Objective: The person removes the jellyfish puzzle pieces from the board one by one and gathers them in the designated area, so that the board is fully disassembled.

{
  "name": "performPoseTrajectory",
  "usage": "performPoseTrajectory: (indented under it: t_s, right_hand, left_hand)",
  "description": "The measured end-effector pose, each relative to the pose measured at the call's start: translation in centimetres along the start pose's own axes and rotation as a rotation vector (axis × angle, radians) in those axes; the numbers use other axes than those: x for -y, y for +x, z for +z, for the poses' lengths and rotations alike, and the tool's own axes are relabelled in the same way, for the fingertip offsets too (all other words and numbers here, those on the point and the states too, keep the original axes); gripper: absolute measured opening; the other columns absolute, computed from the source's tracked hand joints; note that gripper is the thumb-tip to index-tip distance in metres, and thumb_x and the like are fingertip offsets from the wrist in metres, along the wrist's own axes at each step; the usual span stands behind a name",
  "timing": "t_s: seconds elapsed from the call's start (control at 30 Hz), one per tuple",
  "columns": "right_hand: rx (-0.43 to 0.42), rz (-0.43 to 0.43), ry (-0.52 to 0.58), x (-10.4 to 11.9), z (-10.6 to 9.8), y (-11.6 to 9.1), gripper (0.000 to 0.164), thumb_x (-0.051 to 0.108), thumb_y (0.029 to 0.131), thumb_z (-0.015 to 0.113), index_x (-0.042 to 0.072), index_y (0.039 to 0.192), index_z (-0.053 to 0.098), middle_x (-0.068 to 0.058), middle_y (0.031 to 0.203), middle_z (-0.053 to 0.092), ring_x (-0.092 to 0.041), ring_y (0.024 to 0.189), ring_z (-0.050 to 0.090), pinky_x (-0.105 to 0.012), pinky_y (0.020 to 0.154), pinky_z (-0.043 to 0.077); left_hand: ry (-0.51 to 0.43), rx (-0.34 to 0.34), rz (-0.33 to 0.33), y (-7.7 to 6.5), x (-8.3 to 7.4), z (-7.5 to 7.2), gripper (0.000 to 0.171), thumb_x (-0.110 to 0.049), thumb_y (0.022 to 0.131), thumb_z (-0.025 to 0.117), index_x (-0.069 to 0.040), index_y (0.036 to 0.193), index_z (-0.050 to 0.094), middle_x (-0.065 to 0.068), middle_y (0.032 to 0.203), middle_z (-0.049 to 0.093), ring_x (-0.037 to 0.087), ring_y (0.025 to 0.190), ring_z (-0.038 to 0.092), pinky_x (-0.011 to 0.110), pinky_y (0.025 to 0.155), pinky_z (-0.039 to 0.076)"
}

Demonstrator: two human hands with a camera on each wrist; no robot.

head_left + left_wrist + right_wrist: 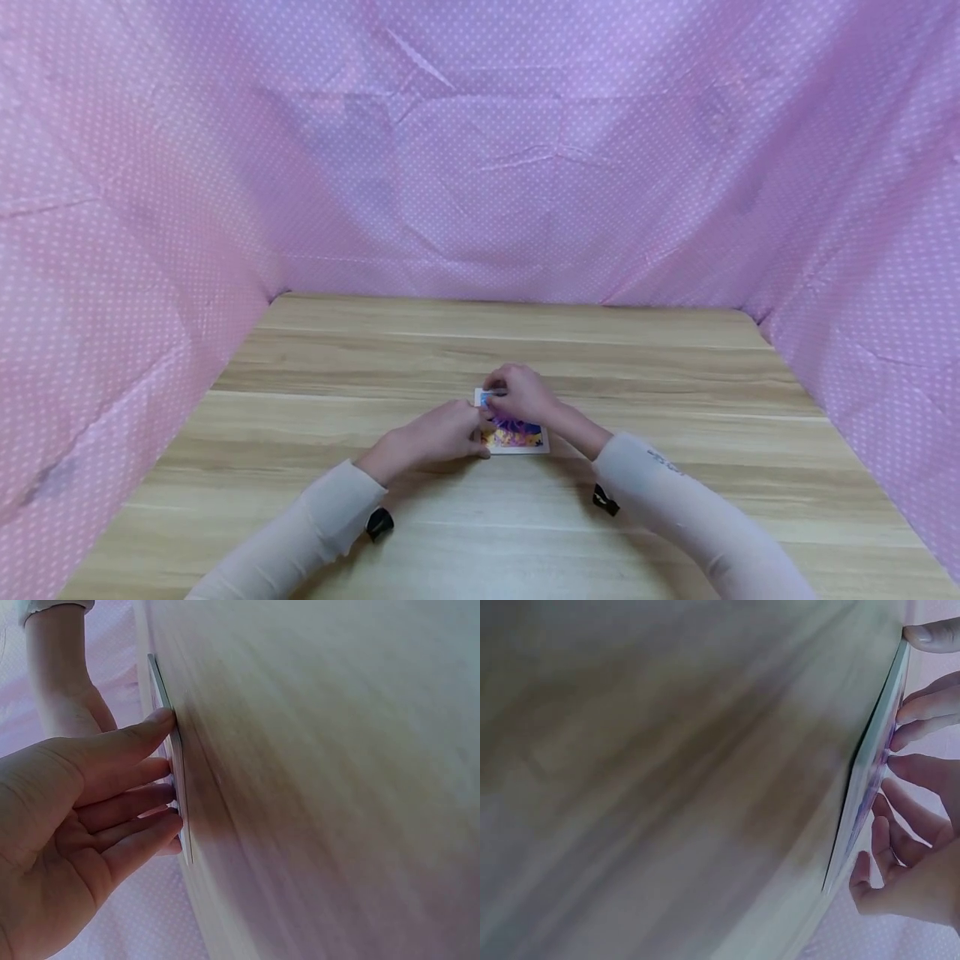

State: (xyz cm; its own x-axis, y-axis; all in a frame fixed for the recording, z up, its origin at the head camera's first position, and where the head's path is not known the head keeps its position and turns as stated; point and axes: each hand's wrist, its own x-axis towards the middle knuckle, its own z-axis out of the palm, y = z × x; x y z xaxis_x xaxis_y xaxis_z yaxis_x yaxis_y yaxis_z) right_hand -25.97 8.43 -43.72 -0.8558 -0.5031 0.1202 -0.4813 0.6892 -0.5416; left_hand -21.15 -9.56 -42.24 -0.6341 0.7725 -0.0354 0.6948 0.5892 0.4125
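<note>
A thin, flat picture board [517, 447] with a white border and a purple, blue and yellow print lies on the table. My left hand [442, 429] holds its left edge, the thumb at the near left corner. In the left wrist view the left fingertips [174, 821] touch the board's edge beside the thumb. Bent over the far left part of the print is my right hand [525, 393], covering much of it. Its thumb and forefinger come down near the left fingers; I cannot tell whether they pinch anything. The right wrist view shows curled right fingers [885, 847] close over the board.
The wooden table [360, 350] spreads out around the board. Pink dotted cloth [510, 183] hangs at its back and both sides. A black wrist piece [380, 525] shows under the left sleeve, another black wrist piece [605, 500] under the right.
</note>
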Motion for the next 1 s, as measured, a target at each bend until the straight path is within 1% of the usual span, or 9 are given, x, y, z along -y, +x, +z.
performPoseTrajectory:
  t_s: [0.1, 0.2, 0.27, 0.33, 0.47, 0.53, 0.67, 0.87, 1.0]
  right_hand:
    - [-0.020, 0.008, 0.008, 0.0, 0.1, 0.3, 0.012, 0.010, 0.086, 0.077, 0.003, 0.096, 0.074, -0.008, 0.089, 0.073, -0.018, 0.082, 0.064, -0.034, 0.080, 0.053]
    - [-0.018, 0.026, 0.027, 0.0, 0.2, 0.6, 0.011, 0.009, 0.088, 0.076, 0.002, 0.096, 0.072, -0.008, 0.087, 0.069, -0.016, 0.077, 0.060, -0.028, 0.071, 0.051]
    - [-0.005, 0.052, 0.033, 0.1, 0.4, 0.7, 0.012, 0.011, 0.088, 0.074, 0.003, 0.096, 0.071, -0.008, 0.089, 0.069, -0.015, 0.078, 0.060, -0.026, 0.071, 0.052]
    - [0.012, 0.078, 0.032, 0.1, 0.6, 0.7, 0.013, 0.012, 0.087, 0.073, 0.004, 0.097, 0.070, -0.007, 0.093, 0.068, -0.015, 0.081, 0.061, -0.028, 0.074, 0.053]
    - [0.027, 0.119, 0.015, 0.2, 1.1, 0.9, 0.017, 0.015, 0.084, 0.069, 0.005, 0.097, 0.068, -0.007, 0.096, 0.068, -0.016, 0.085, 0.060, -0.031, 0.078, 0.053]
    - [0.024, 0.133, 0.003, 0.2, 1.2, 1.0, 0.018, 0.017, 0.083, 0.068, 0.006, 0.097, 0.068, -0.007, 0.096, 0.066, -0.017, 0.084, 0.058, -0.032, 0.077, 0.053]
    - [0.035, 0.156, -0.034, 0.4, 1.5, 1.2, 0.020, 0.022, 0.084, 0.065, 0.008, 0.099, 0.067, -0.007, 0.100, 0.064, -0.017, 0.084, 0.058, -0.033, 0.074, 0.052]
    - [0.055, 0.178, -0.077, 0.5, 1.6, 1.4, 0.023, 0.026, 0.087, 0.063, 0.010, 0.104, 0.066, -0.007, 0.104, 0.064, -0.018, 0.088, 0.060, -0.034, 0.074, 0.053]
    - [0.068, 0.195, -0.059, 0.7, 1.6, 1.4, 0.021, 0.026, 0.089, 0.062, 0.011, 0.103, 0.067, -0.006, 0.102, 0.063, -0.017, 0.085, 0.058, -0.031, 0.069, 0.049]
  left_hand:
    - [-0.002, -0.001, -0.005, 0.1, 0.1, -0.1, 0.029, -0.021, 0.091, 0.078, -0.016, 0.072, 0.057, -0.009, 0.066, 0.051, -0.001, 0.058, 0.042, 0.017, 0.055, 0.035]
    - [-0.007, -0.008, -0.018, 0.2, 0.1, -0.2, 0.023, -0.021, 0.091, 0.078, -0.014, 0.076, 0.062, -0.009, 0.068, 0.054, -0.002, 0.059, 0.044, 0.017, 0.056, 0.037]
    - [-0.014, -0.008, -0.021, 0.1, 0.1, -0.2, 0.019, -0.020, 0.091, 0.078, -0.013, 0.080, 0.065, -0.009, 0.069, 0.056, -0.002, 0.060, 0.046, 0.016, 0.057, 0.039]
    - [-0.018, 0.000, -0.020, 0.1, 0.1, -0.1, 0.016, -0.021, 0.090, 0.079, -0.014, 0.082, 0.067, -0.010, 0.069, 0.058, -0.003, 0.060, 0.047, 0.016, 0.057, 0.041]
    - [-0.008, 0.002, 0.008, 0.0, 0.1, 0.0, 0.024, -0.021, 0.090, 0.079, -0.016, 0.075, 0.061, -0.011, 0.068, 0.055, -0.004, 0.061, 0.046, 0.016, 0.058, 0.041]
    - [0.001, -0.006, 0.016, 0.1, 0.1, 0.1, 0.029, -0.021, 0.089, 0.080, -0.017, 0.072, 0.056, -0.012, 0.067, 0.053, -0.003, 0.061, 0.045, 0.016, 0.058, 0.040]
    - [0.006, -0.018, 0.015, 0.3, 0.2, 0.2, 0.036, -0.018, 0.087, 0.081, -0.017, 0.067, 0.052, -0.012, 0.064, 0.053, -0.004, 0.060, 0.044, 0.015, 0.057, 0.039]
    - [-0.008, -0.027, -0.006, 0.4, 0.3, 0.2, 0.032, -0.017, 0.087, 0.082, -0.016, 0.067, 0.056, -0.010, 0.063, 0.055, -0.003, 0.060, 0.043, 0.015, 0.057, 0.038]
    - [-0.010, -0.028, -0.006, 0.2, 0.3, 0.3, 0.032, -0.017, 0.087, 0.082, -0.016, 0.068, 0.055, -0.010, 0.066, 0.056, -0.004, 0.062, 0.045, 0.015, 0.059, 0.040]
